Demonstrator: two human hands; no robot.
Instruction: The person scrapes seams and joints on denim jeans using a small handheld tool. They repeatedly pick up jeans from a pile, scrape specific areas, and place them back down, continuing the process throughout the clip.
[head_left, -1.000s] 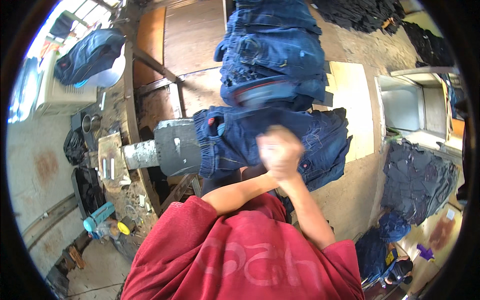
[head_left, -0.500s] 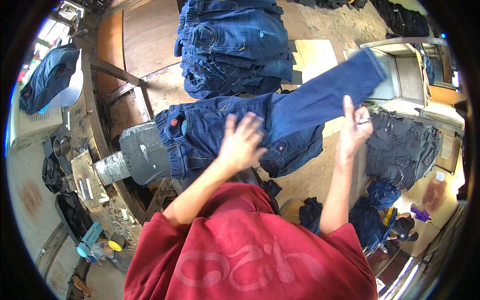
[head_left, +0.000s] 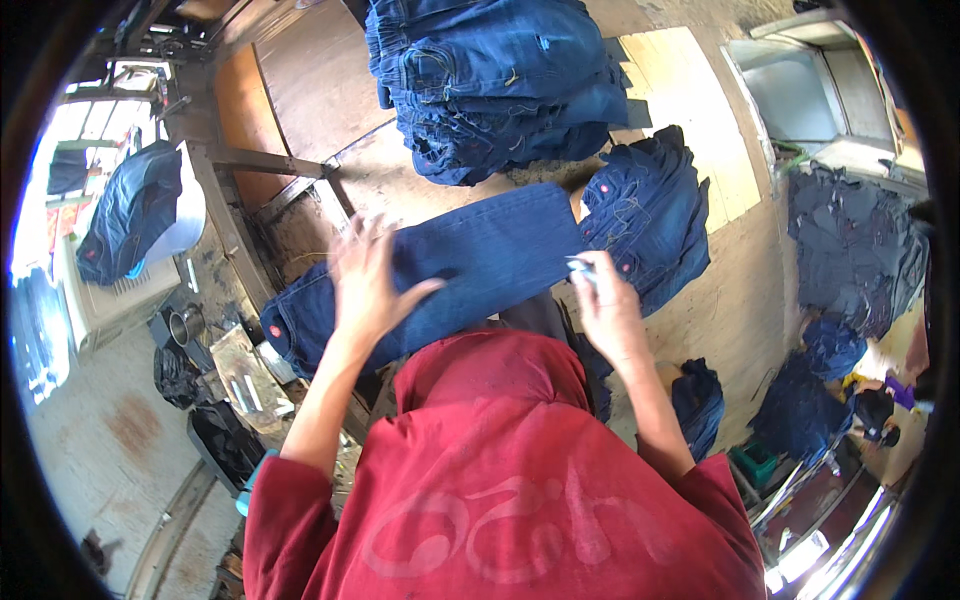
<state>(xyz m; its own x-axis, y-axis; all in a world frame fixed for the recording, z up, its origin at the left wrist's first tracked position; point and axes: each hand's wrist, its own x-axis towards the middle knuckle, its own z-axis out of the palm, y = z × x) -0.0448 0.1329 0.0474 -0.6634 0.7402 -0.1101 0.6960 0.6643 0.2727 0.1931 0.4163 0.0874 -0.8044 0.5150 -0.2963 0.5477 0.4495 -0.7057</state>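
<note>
A pair of dark blue jeans [head_left: 490, 240] lies stretched in front of me, its elastic waistband and a small red patch at the left end. My left hand [head_left: 365, 280] rests over the jeans near the waistband, fingers spread and slightly blurred. At the near right end of the denim, my right hand [head_left: 612, 305] is closed around a small pale pointed tool [head_left: 577, 265]; most of it hides inside the fingers, so its kind is unclear. Just beyond this hand lies another crumpled pair of jeans [head_left: 655, 215] with red patches and loose threads.
A tall pile of jeans [head_left: 500, 80] lies on the far side. Dark grey garments [head_left: 850, 250] are heaped at the right. On the left stand a wooden bench frame [head_left: 235, 235] and a pale casing [head_left: 115, 280] with denim on top. More denim [head_left: 800, 400] lies lower right.
The leg held out to the far right now lies folded back over the jeans, covering the dark board's view. My left hand moved left; my right hand came inward. The view has shifted.
</note>
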